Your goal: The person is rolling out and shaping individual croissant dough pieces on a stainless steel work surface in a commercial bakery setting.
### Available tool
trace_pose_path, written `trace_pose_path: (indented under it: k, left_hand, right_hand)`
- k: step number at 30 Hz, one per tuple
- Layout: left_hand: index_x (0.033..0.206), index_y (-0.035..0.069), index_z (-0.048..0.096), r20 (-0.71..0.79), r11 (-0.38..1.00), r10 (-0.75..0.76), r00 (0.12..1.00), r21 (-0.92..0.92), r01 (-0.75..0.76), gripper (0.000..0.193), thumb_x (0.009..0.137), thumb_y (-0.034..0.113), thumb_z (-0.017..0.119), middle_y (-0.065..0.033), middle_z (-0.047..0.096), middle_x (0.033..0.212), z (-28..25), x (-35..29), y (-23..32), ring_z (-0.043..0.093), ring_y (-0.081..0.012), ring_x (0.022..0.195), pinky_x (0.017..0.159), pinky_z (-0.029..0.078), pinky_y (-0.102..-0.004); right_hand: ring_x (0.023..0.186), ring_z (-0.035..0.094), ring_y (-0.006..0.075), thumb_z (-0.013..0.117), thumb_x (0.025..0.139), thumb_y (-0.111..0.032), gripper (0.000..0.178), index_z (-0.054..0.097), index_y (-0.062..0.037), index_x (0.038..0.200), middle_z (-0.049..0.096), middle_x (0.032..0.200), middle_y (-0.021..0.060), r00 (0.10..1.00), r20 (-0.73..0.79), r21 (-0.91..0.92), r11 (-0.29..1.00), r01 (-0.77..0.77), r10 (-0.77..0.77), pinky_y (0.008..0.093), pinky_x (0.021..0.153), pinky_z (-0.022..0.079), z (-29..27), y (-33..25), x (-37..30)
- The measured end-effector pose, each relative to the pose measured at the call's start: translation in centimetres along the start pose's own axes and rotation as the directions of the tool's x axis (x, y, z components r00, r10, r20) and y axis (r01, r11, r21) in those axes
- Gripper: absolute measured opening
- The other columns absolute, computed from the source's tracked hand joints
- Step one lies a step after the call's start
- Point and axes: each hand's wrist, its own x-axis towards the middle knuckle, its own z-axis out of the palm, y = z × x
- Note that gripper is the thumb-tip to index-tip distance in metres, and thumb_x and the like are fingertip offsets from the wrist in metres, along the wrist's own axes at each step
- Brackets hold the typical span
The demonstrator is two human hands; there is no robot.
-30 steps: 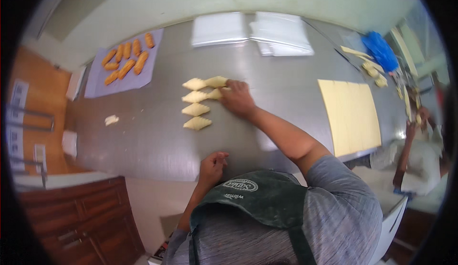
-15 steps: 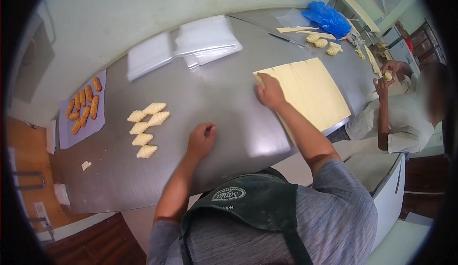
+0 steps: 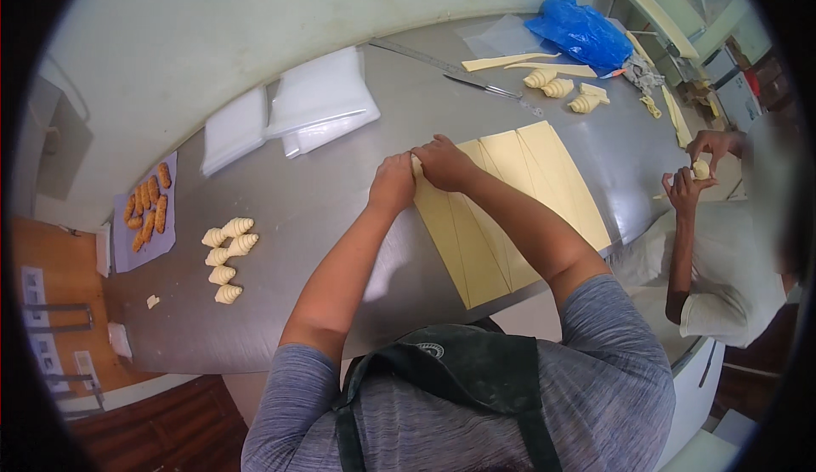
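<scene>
At our left hand (image 3: 393,184) and right hand (image 3: 448,165), paired likely for steadiness, lies the dough sheet (image 3: 467,247), though whether they pinch its corner we cannot tell.

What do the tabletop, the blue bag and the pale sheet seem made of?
Tabletop: likely stainless steel, satin finish; grey with soft, blurred reflections.
Blue bag: thin, glossy plastic, judging by its crumples and highlights.
Pale sheet: probably raw dough, smooth and matte; creamy, with thin straight lines.
</scene>
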Motion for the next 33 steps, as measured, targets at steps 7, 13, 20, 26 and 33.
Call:
trace_pose_path:
  k: [7, 13, 20, 26, 33]
  left_hand:
    - [0.111, -0.001, 0.066, 0.166, 0.946, -0.186, 0.968, -0.237, 0.222, 0.031, 0.084, 0.013, 0.071, -0.0186, 0.064, 0.106, -2.4, 2.7, 0.6, 0.062, -0.0342, 0.097, 0.087, 0.051, -0.0413]
    - [0.103, 0.005, 0.068, 0.016, 0.999, -0.001, 1.0, -0.033, 0.001, 0.027, 0.086, 0.025, 0.073, -0.0162, 0.067, 0.102, -2.4, 1.5, -1.4, 0.065, -0.0334, 0.092, 0.082, 0.052, -0.0416]
    - [0.099, 0.002, 0.065, 0.241, 0.893, -0.182, 0.953, -0.365, 0.263, 0.023, 0.094, 0.024, 0.07, -0.0099, 0.068, 0.076, -6.2, -0.5, 2.5, 0.062, -0.0164, 0.066, 0.066, 0.05, -0.0315]
    - [0.106, 0.001, 0.067, 0.282, 0.825, -0.139, 0.949, -0.497, 0.268, 0.024, 0.092, 0.019, 0.073, -0.0076, 0.071, 0.084, -12.4, -3.7, 6.0, 0.064, -0.0127, 0.076, 0.073, 0.052, -0.0289]
    - [0.113, 0.001, 0.067, 0.047, 0.719, 0.094, 0.994, -0.695, -0.035, 0.026, 0.089, 0.009, 0.074, -0.0046, 0.072, 0.094, -20.3, -12.1, 9.0, 0.066, -0.0116, 0.087, 0.079, 0.053, -0.0275]
  right_hand:
    - [0.112, 0.059, 0.0299, 0.066, 0.084, -0.017, 0.029, 0.067, -0.012, 0.112, 0.066, 0.11, 0.0117, 0.974, 0.194, 0.244, 0.957, -0.16, 0.113, 0.0472, 0.098, 0.038, -1.6, 1.7, 2.2]
    - [0.113, 0.059, 0.0267, 0.07, 0.086, -0.027, 0.021, 0.068, -0.0141, 0.103, 0.066, 0.111, 0.0091, 0.979, 0.2, 0.191, 0.978, -0.081, 0.042, 0.0488, 0.102, 0.035, -1.8, 1.9, 2.0]
    - [0.108, 0.063, 0.0256, 0.066, 0.094, -0.022, 0.026, 0.062, -0.0143, 0.119, 0.071, 0.106, 0.0103, 0.978, 0.206, 0.404, 0.909, -0.107, 0.024, 0.0483, 0.11, 0.033, -5.9, 0.7, -3.4]
    - [0.096, 0.069, 0.0304, 0.069, 0.091, -0.019, 0.029, 0.067, -0.008, 0.118, 0.073, 0.104, 0.0117, 0.958, 0.279, 0.539, 0.815, -0.213, 0.066, 0.0368, 0.088, 0.051, -14.7, -4.5, -6.3]
    - [0.085, 0.07, 0.027, 0.074, 0.085, -0.013, 0.022, 0.074, -0.0056, 0.105, 0.075, 0.093, 0.0107, 0.992, 0.129, 0.56, 0.824, -0.087, 0.017, 0.0359, 0.079, 0.053, -23.8, -14.8, -9.8]
